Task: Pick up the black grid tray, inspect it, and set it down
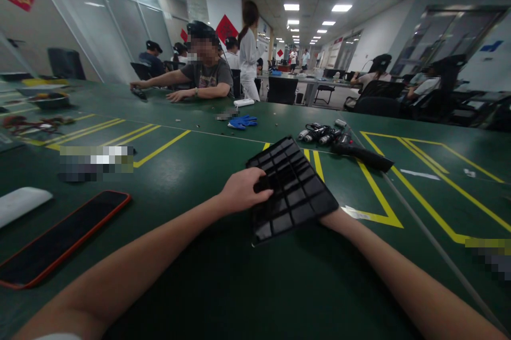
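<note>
A black tray [293,188] divided into a grid of square compartments is held tilted just above the green table, in front of me. My left hand [245,189] is closed at the tray's left side, with thumb and finger over the compartments; anything small between them cannot be made out. From the right, my right hand [330,218] reaches under the tray and supports its lower right edge. Only its wrist and a bit of the hand show, and its fingers are hidden behind the tray.
On the green table [191,265] lie a phone with an orange edge [66,236], a white object [24,204], a blue glove [242,122] and a black handled tool with cables [359,154]. Yellow tape [375,191] marks the surface. Across it sits a person [207,68].
</note>
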Available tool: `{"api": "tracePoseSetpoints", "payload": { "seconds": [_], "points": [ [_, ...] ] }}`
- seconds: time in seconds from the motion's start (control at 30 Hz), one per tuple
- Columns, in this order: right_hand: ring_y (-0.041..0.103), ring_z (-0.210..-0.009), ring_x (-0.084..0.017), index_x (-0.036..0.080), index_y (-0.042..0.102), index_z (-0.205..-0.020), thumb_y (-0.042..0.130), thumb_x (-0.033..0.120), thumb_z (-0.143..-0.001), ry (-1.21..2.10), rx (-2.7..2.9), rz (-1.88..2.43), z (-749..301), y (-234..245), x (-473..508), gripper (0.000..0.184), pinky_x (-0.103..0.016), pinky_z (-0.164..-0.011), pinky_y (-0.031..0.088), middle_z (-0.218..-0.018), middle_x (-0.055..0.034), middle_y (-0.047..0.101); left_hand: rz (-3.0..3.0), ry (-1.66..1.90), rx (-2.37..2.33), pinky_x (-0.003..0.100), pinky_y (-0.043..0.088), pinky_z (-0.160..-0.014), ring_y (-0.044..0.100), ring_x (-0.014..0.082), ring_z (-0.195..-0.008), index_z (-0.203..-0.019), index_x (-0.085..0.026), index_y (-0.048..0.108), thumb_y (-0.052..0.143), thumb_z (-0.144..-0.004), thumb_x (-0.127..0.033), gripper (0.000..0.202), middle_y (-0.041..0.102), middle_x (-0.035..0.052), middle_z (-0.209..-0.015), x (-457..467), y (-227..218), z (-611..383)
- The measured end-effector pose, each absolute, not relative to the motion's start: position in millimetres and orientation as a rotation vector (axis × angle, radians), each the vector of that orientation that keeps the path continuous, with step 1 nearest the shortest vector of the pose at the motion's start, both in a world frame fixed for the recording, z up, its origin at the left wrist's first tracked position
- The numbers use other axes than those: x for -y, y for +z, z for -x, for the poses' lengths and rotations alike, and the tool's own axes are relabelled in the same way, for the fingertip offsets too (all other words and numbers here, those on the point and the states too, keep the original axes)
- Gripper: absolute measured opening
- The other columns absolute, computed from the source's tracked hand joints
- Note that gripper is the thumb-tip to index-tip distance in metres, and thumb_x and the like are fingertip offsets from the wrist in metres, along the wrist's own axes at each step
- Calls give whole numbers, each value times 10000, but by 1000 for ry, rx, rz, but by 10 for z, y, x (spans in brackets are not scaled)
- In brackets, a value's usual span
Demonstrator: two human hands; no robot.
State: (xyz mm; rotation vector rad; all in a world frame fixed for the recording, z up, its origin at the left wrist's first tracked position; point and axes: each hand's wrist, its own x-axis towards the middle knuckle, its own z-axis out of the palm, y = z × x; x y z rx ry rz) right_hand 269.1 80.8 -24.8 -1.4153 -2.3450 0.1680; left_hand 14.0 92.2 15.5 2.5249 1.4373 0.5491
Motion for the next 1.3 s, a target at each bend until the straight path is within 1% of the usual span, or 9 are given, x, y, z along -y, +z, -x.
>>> {"api": "tracePoseSetpoints", "payload": {
  "seconds": [0.17, 0.37, 0.5, 0.63, 0.77, 0.87, 1.0, 1.1, 1.3],
  "points": [
    [537, -967, -274, 232, 461, -1315, 458, 393, -827, 66, 2020, 1753, -3333, -141, -1019, 514, -431, -872, 418, -1059, -107, 612, -2332, 374, -2011, 323, 429, -706, 599, 267, -871, -972, -146, 613, 509, -768, -496, 418, 640, 114, -953, -1381, 323, 583],
    [537, -1032, -297, 214, 525, -1264, 448, 403, -833, -104, 1898, 2178, -3994, -334, -1164, 476, -430, -924, 381, -1127, -155, 593, -2022, 32, -2392, 331, 435, -664, 606, 316, -895, -832, -151, 620, 526, -748, -542, 411, 653, 157, -936, -1584, 374, 1293],
    [463, -1134, -364, 222, 535, -1250, 425, 491, -824, -174, 1850, 2248, -4013, -358, -1154, 515, -521, -937, 353, -1229, -167, 536, -2039, 61, -2378, 381, 447, -753, 590, 342, -940, -903, -82, 622, 531, -780, -486, 432, 643, 168, -950, -1565, 388, 1366],
    [377, -1207, -387, 126, 530, -1235, 402, 474, -831, -365, 1794, 2079, -3637, -243, -1100, 548, -589, -973, 308, -1285, -197, 488, -2190, 496, -2259, 375, 428, -888, 553, 284, -1049, -1153, -35, 538, 285, -908, -264, 420, 616, 169, -1080, -1522, 385, 1026],
    [338, -1287, -344, 126, 434, -1322, 343, 470, -871, -139, 2079, 1770, -2996, -177, -927, 575, -591, -1051, 253, -1355, -173, 451, -2302, 733, -1773, 325, 474, -868, 601, 181, -962, -1327, -80, 404, 255, -837, -55, 513, 640, 112, -1070, -1318, 162, 331],
    [256, -1363, -312, 193, 347, -1386, 306, 522, -880, 59, 2340, 1570, -2596, -221, -733, 605, -576, -1093, 210, -1459, -117, 348, -2535, 627, -1332, 382, 363, -1037, 443, 187, -1243, -1347, -126, 402, 300, -776, 13, 596, 492, 119, -1346, -1133, -76, -114],
    [240, -1376, -303, 209, 346, -1390, 232, 562, -886, 215, 2537, 1485, -2362, -280, -568, 626, -563, -1110, 189, -1481, -93, 318, -2631, 344, -1163, 396, 293, -1093, 361, 192, -1317, -1307, -131, 458, 339, -810, -21, 523, 429, 118, -1409, -1076, -232, -314],
    [274, -1363, -297, 215, 379, -1373, 232, 545, -893, 215, 2539, 1485, -2404, -242, -608, 601, -544, -1105, 226, -1472, -90, 337, -2657, 401, -1214, 422, 290, -1092, 348, 213, -1324, -1324, -105, 433, 351, -897, -161, 438, 426, 144, -1405, -1032, -204, -299],
    [306, -1324, -337, 140, 497, -1269, 348, 355, -884, -374, 2146, 1795, -3128, -157, -914, 466, -568, -1062, 252, -1405, -166, 407, -2781, 302, -784, 440, 291, -1086, 363, 225, -1316, -1321, -188, 447, 437, -911, -294, 424, 446, 104, -1398, -487, -50, -360]
  ]
}}
